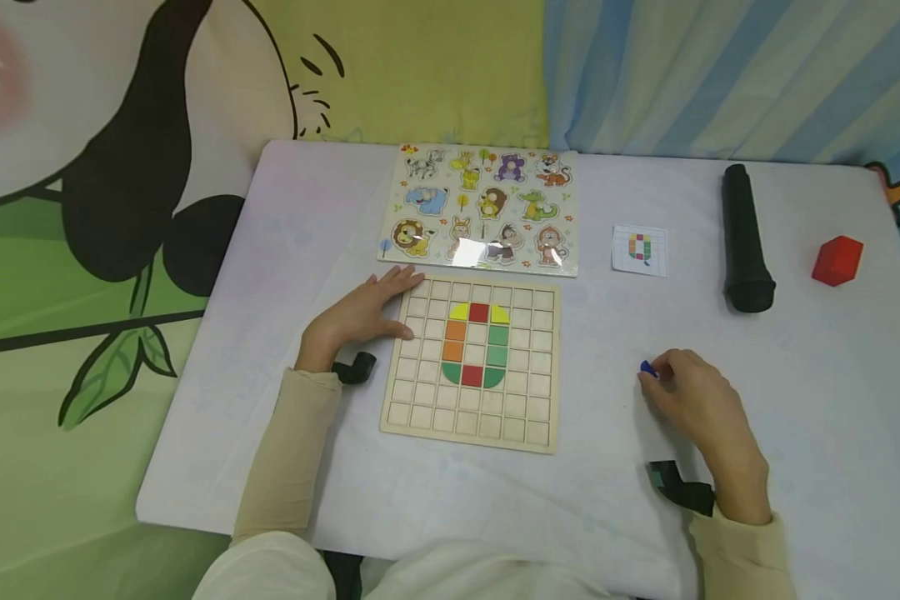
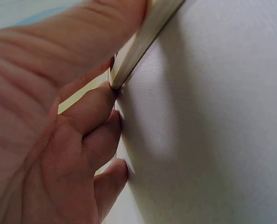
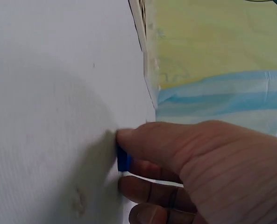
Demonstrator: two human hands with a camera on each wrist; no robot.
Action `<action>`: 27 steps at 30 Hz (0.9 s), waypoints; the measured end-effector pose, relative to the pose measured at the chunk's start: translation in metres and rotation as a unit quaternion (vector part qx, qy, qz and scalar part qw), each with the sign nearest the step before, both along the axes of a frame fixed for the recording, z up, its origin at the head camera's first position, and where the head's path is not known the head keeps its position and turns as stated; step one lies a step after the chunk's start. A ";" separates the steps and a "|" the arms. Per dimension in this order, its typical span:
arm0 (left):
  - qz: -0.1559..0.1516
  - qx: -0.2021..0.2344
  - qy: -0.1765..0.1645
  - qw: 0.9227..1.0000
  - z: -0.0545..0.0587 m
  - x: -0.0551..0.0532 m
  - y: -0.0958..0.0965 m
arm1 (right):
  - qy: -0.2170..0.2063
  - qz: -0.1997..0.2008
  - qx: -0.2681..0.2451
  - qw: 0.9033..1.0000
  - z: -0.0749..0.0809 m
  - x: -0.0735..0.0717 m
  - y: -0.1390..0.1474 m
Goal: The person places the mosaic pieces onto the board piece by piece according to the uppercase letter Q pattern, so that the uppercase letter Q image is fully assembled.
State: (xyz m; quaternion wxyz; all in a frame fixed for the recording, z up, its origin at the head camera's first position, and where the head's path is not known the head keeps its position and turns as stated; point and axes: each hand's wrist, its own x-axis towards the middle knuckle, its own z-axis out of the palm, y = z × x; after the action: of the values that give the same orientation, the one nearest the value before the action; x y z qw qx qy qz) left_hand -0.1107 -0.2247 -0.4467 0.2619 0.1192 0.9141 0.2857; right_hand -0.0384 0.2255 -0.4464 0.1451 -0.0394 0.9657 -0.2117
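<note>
A square wooden grid board (image 1: 420, 392) lies in front of the person, with red, orange, green and yellow pieces set in a ring around one bare cell. At its upper left corner rests the left hand (image 1: 367, 308), fingers extended and thumb on the left edge; the left wrist view shows the thumb and fingers against the board's edge (image 2: 138, 51). To the right of the board, the right hand (image 1: 697, 400) pinches a small blue piece (image 3: 123, 158) between thumb and index finger, close over the white tablecloth. Most of that piece is hidden by the fingers.
Behind the board lies an animal picture puzzle (image 1: 483, 208) with a glossy surface. A small pattern card (image 1: 640, 250) shows a coloured ring with a tail. Farther right are a black cylindrical object (image 1: 746, 242) and a red faceted block (image 1: 837, 260).
</note>
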 end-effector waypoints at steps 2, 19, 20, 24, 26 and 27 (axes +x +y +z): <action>0.000 0.001 -0.001 1.000 0.000 0.000 0.000 | 0.006 0.004 -0.004 1.000 0.000 0.000 -0.003; 0.004 -0.008 -0.009 1.000 0.001 -0.001 0.000 | 0.061 0.061 -0.016 0.996 0.004 0.010 -0.053; 0.004 -0.011 -0.008 1.000 0.001 -0.001 0.000 | 0.065 0.070 -0.017 0.995 0.004 0.010 -0.058; 0.002 -0.011 -0.007 1.000 0.001 -0.001 0.001 | 0.080 0.105 -0.020 0.991 0.002 0.014 -0.079; -0.001 -0.008 -0.007 1.000 0.001 -0.002 0.001 | 0.083 0.118 -0.023 0.989 0.003 0.016 -0.089; 0.000 -0.008 -0.009 1.000 0.002 -0.002 0.001 | 0.084 0.125 -0.024 0.988 0.003 0.017 -0.094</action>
State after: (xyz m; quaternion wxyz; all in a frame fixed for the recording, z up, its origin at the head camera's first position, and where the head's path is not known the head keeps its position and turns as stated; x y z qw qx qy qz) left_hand -0.1124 -0.2237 -0.4452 0.2706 0.1151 0.9139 0.2798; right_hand -0.0213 0.1317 -0.4438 0.0878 -0.1806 0.9565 -0.2114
